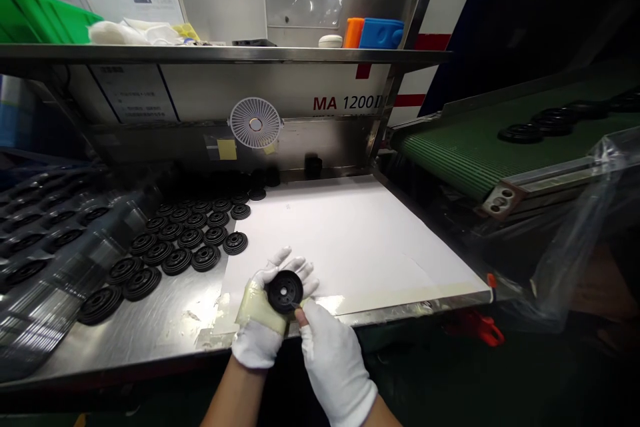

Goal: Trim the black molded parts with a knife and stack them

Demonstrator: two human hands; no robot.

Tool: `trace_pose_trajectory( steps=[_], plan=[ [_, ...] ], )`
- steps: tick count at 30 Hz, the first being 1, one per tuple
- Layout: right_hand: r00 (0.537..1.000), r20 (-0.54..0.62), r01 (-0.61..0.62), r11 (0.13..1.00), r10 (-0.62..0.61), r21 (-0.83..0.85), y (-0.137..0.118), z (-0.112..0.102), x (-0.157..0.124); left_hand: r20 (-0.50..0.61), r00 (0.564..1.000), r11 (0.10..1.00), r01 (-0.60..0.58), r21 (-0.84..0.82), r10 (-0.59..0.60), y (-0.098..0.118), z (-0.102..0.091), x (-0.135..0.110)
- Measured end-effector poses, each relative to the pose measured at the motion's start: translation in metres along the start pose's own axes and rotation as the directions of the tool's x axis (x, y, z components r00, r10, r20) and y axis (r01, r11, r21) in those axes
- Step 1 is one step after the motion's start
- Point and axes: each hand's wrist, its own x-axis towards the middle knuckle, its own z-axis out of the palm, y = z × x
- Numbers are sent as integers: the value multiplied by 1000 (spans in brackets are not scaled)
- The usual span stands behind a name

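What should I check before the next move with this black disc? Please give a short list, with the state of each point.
Left hand gloved in white, holding the black disc: ok.
Right hand gloved in white, fingertips at the disc's edge: ok.
Disc face free of marks: cannot tell, it is too dark.
Other black discs in rows, not stacked, on the steel tabletop: ok.
White sheet lying flat: ok.
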Motion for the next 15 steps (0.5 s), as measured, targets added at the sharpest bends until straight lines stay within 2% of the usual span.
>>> trace_pose_trajectory(
  steps=[2, 3, 7, 12, 15],
  plan=[
    [1000, 1, -18, 1000, 18, 15, 5, -4, 2, 35, 996, 997, 81, 12, -82, 3, -1, -1],
    [1000, -1, -30, 999, 30, 15, 7, -5, 2, 37, 996, 996, 85, -9, -85, 3, -1, 0],
    [999, -12, -36, 999, 36, -10, 9, -4, 1, 2, 1000, 993, 15, -117, -15, -5, 3, 7],
    [999, -30, 11, 1000, -12, -26, 1, 3, -2, -25, 991, 983, -130, -126, 128, -10, 7, 7],
    [999, -34, 20, 1000, -20, -10, 2, 1, -1, -16, 998, 998, -58, -31, 57, -6, 5, 1]
  ],
)
